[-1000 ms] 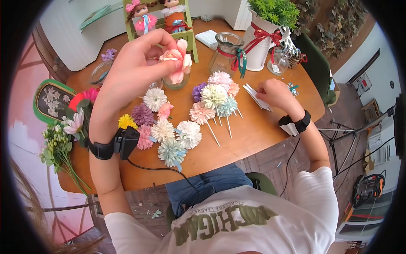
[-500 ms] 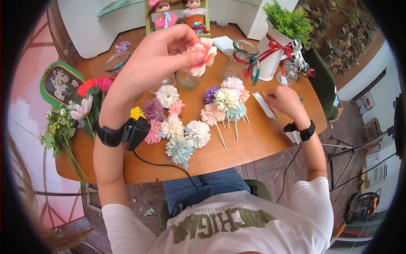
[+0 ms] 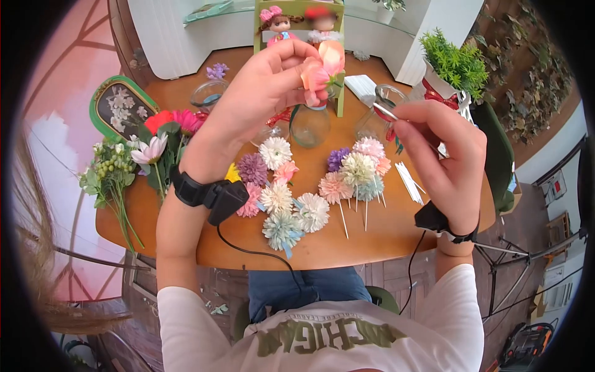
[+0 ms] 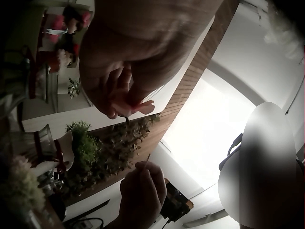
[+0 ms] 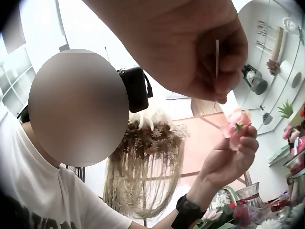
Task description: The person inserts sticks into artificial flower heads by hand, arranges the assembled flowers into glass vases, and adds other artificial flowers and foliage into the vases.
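Observation:
My left hand (image 3: 263, 87) pinches a pink artificial flower head (image 3: 315, 75) up over the far side of the table. A small green base shows on the flower's underside, turned toward the right in the head view. Across from it, my right hand (image 3: 447, 162) is raised and pinches a thin white stick (image 3: 384, 111) between thumb and fingers. The stick's tip points toward the flower, with a gap between them. In the right wrist view the stick (image 5: 217, 71) crosses the curled fingers, and the flower's green base (image 5: 238, 126) faces this camera.
Loose flower heads (image 3: 277, 197) lie mid-table, with several flowers on white sticks (image 3: 359, 170) right of them. A pile of white sticks (image 3: 409, 183) lies farther right. Glass jars (image 3: 310, 127) stand behind. Stemmed flowers (image 3: 118, 167) and an oval green frame (image 3: 96, 115) are on the left.
My right hand has lifted from the pile of sticks with one stick and come up toward the flower. My left hand still holds the flower, now turned so its green base shows.

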A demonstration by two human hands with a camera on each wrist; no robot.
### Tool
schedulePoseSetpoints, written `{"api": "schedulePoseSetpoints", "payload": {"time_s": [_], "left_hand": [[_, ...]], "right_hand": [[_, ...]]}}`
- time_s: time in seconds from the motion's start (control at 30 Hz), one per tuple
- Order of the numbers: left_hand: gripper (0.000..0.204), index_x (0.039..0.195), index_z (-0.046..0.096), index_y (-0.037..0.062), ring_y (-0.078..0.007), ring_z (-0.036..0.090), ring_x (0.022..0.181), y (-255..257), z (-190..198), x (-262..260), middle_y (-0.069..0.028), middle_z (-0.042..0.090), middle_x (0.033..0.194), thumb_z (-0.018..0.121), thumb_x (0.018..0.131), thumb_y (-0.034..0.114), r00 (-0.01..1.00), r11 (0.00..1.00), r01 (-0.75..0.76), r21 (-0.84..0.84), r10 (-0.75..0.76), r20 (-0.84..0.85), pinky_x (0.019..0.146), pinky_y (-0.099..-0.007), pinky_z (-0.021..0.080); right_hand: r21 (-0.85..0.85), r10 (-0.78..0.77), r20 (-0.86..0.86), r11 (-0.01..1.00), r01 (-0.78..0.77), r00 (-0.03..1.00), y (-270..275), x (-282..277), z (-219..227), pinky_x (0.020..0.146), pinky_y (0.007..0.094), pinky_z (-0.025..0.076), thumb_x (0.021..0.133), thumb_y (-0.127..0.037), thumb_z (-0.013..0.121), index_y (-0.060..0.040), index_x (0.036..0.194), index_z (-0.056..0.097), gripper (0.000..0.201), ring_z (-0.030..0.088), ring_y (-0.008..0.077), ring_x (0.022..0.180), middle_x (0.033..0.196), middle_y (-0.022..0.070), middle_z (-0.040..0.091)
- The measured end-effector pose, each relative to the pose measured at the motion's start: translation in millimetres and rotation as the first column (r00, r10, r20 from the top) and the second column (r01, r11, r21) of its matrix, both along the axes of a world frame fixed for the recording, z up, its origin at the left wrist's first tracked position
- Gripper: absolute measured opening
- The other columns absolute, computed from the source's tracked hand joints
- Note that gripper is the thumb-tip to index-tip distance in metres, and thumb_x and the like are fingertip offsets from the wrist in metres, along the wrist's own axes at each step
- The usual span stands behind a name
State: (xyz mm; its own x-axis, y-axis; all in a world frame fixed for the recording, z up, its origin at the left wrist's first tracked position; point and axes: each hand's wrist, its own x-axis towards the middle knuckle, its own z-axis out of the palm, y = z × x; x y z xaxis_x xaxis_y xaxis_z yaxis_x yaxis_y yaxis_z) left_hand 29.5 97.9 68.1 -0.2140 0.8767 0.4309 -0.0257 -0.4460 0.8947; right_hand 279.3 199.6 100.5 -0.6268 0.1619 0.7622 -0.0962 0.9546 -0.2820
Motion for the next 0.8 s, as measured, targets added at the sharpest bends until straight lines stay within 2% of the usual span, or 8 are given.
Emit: {"api": "schedulePoseSetpoints", "payload": {"time_s": [0.17,0.27,0.53,0.8], "left_hand": [[0.031,0.127,0.056,0.0029,-0.014,0.067,0.096,-1.0,2.5,2.4,-0.0064,0.066,0.116,0.065,0.101,0.018,1.0,1.0,0.007,0.027,-0.006,-0.022,0.081,-0.0282,0.056],[0.032,0.127,0.055,0.0021,-0.0155,0.068,0.097,0.7,1.4,7.9,-0.008,0.066,0.115,0.064,0.101,0.019,1.0,0.999,0.017,0.051,-0.017,-0.004,0.082,-0.03,0.058],[0.033,0.128,0.052,0.0004,-0.0231,0.07,0.104,0.0,0.3,17.6,-0.0113,0.065,0.117,0.061,0.103,0.02,1.0,0.996,-0.003,0.094,0.003,0.007,0.088,-0.0363,0.062],[0.033,0.128,0.052,-0.0001,-0.0239,0.07,0.104,-0.1,1.6,16.2,-0.0111,0.064,0.118,0.062,0.103,0.019,1.0,0.994,-0.008,0.111,0.009,-0.007,0.089,-0.0374,0.062]], "right_hand": [[0.09,0.021,-0.104,0.996,-0.011,0.994,1.3,-26.5,-11.2,0.05,0.0266,0.045,0.087,0.001,0.071,-0.0028,0.097,0.07,0.011,0.06,0.0141,0.055,0.072,0.0067,0.065],[0.014,-0.002,-0.055,1.0,0.003,0.998,7.0,-28.8,-14.7,0.049,0.0276,0.045,0.087,0.0,0.071,-0.0031,0.097,0.069,0.011,0.062,0.0153,0.054,0.07,0.0071,0.065],[0.044,-0.025,-0.042,0.999,0.027,0.999,14.8,-28.0,-15.2,0.049,0.0281,0.045,0.087,-0.002,0.072,-0.0038,0.096,0.069,0.009,0.061,0.0157,0.053,0.066,0.0067,0.062],[0.073,-0.037,-0.04,0.997,0.04,0.999,13.6,-28.2,-15.0,0.048,0.0288,0.045,0.086,-0.002,0.072,-0.0041,0.095,0.07,0.01,0.061,0.0159,0.053,0.065,0.0065,0.062]]}}
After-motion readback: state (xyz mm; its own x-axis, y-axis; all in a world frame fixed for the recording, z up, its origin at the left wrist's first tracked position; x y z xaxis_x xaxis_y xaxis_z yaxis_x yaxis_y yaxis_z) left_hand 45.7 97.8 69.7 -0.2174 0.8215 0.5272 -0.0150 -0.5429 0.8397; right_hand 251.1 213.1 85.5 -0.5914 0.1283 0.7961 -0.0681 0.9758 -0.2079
